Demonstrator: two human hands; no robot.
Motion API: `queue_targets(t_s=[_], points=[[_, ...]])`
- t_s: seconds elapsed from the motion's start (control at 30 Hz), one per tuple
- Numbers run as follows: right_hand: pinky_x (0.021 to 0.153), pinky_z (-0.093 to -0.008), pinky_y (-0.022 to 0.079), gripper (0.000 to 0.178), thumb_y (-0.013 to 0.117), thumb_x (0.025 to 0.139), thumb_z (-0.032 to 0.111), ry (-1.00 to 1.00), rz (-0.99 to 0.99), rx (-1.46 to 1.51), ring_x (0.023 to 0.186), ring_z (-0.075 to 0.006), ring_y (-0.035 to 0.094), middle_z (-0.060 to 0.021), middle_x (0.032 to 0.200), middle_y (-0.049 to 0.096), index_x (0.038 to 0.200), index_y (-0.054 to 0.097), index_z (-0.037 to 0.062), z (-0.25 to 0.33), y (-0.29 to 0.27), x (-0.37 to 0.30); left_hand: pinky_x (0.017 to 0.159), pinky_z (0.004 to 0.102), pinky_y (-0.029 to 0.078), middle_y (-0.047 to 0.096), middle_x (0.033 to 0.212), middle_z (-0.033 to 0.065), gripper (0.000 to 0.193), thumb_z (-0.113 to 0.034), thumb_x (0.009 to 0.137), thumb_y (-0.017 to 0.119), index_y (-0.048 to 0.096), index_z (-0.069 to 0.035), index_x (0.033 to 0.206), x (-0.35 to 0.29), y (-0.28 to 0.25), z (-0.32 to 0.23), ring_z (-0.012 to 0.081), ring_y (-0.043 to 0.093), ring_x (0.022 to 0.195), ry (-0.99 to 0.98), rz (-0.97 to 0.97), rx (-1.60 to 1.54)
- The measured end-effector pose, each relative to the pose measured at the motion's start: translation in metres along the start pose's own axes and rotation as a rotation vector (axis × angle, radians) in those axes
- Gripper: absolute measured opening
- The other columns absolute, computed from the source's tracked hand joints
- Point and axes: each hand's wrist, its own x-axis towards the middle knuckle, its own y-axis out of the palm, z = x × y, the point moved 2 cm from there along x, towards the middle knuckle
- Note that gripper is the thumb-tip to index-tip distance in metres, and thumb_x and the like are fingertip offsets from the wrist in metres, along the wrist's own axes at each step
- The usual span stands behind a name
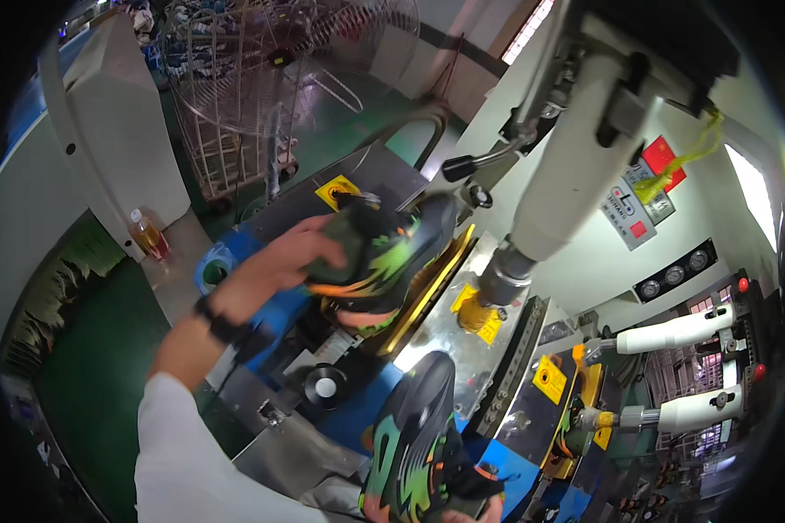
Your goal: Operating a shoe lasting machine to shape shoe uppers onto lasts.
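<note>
My left hand (298, 251) is closed around the heel and collar of a dark sneaker (379, 266) with green and orange patterning. Its toe points up and to the right, beside the machine's yellow-edged plate (440, 292). Motion blurs the fingers slightly. At the lower edge my right hand (478, 511) grips the heel end of a second, similar sneaker (417, 436), and only part of that hand shows. This shoe's dark toe points away from me, in front of the metal press bed (449, 353).
A white press arm (558, 166) with a metal and yellow tip stands over the bed. A black-knobbed lever (459, 167) juts out beyond the left shoe. Further right are two smaller white press arms (676, 331). A bottle (148, 234) and a wire-caged fan (227, 78) stand at left.
</note>
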Motion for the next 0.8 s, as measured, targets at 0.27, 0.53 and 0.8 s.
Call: queue_targets(t_s=[0.27,0.53,0.8], points=[[0.078,-0.0306,0.053,0.024,0.060,0.074,0.005,0.245,0.202,0.274,0.084,-0.0199,0.065,-0.0091,0.097,0.065,0.099,0.062,0.0057,0.066,0.094,0.165,0.062,0.0356,0.054,0.059,0.076,0.0075,0.032,-0.007,0.058,0.058,0.057,-0.002,0.089,-0.295,-0.104,0.080,0.0237,0.061,0.068,0.495,-0.690,-0.192],[0.059,-0.0426,0.052,0.029,0.064,0.070,0.003,0.047,-0.193,0.021,0.073,-0.0288,0.061,-0.0149,0.086,0.057,0.095,0.052,-0.0062,0.097,0.168,0.346,0.079,0.0341,0.051,0.055,0.090,0.0061,0.024,-0.030,0.074,0.056,0.051,-0.009,0.086,-0.476,-0.086,0.177,0.0189,0.057,0.083,0.216,-1.263,-0.145],[0.056,-0.0438,0.050,0.047,0.070,0.066,0.012,-0.044,-0.187,-0.242,0.078,-0.0257,0.060,-0.0178,0.093,0.055,0.102,0.045,-0.0085,0.086,0.154,0.371,0.070,0.0419,0.050,0.059,0.086,0.0096,0.021,-0.007,0.071,0.062,0.062,-0.005,0.092,-0.480,0.003,0.199,0.0280,0.058,0.082,-0.422,-1.452,-0.577]])
